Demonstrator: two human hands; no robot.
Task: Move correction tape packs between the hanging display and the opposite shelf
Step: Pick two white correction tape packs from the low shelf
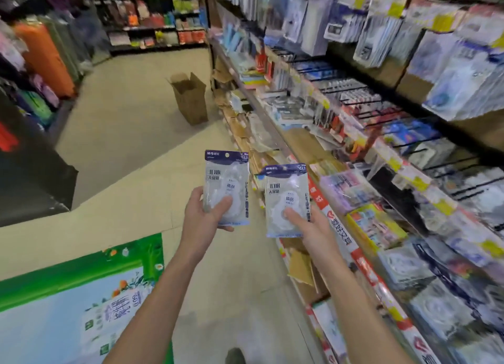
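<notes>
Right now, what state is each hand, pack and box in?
left hand: grips the left pack, thumb across its front.
right hand: grips the right pack, thumb on its front.
left pack: sealed, upright, held over the aisle floor.
right pack: sealed, upright, held beside the shelf edge.
cardboard box: standing on the floor, top flaps open.
hanging display: full of hung packets, blurred.

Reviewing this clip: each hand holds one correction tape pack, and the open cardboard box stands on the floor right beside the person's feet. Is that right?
Not quite. The left hand and right hand each hold one correction tape pack, but the head view shows the open cardboard box standing well ahead down the aisle, not beside the feet.
</notes>
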